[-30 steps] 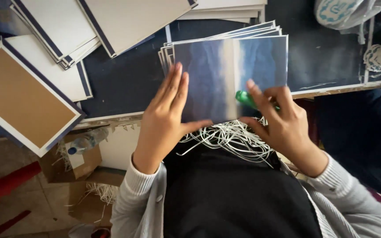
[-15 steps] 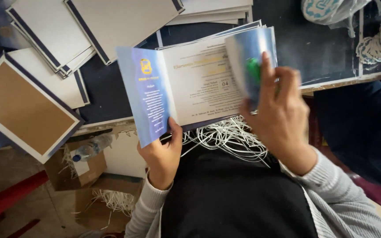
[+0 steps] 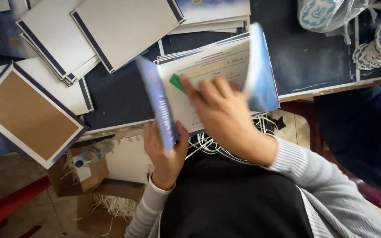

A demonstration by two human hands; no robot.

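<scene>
A blue folded card (image 3: 261, 75) with a white printed inside lies open on a stack at the dark table's (image 3: 120, 97) front edge. My left hand (image 3: 166, 150) grips its left flap, which stands on edge. My right hand (image 3: 223, 112) lies across the card's inside, holding a small green object (image 3: 176, 82) at its fingertips and pressing it on the left of the white panel. The right flap curls upward. A bundle of white cords (image 3: 208, 143) lies in my lap below the card.
Stacks of white, navy-edged cards (image 3: 124, 31) cover the back left. A brown-faced board (image 3: 29, 117) overhangs the front left edge. Round blue-white stickers in plastic (image 3: 327, 13) lie back right. Below the table sit cardboard boxes (image 3: 80, 176) and a plastic bottle (image 3: 94, 154).
The card was closed under both palms a second ago. Since then it has been opened, and my right hand with the green object has swept from the right flap to the left inside.
</scene>
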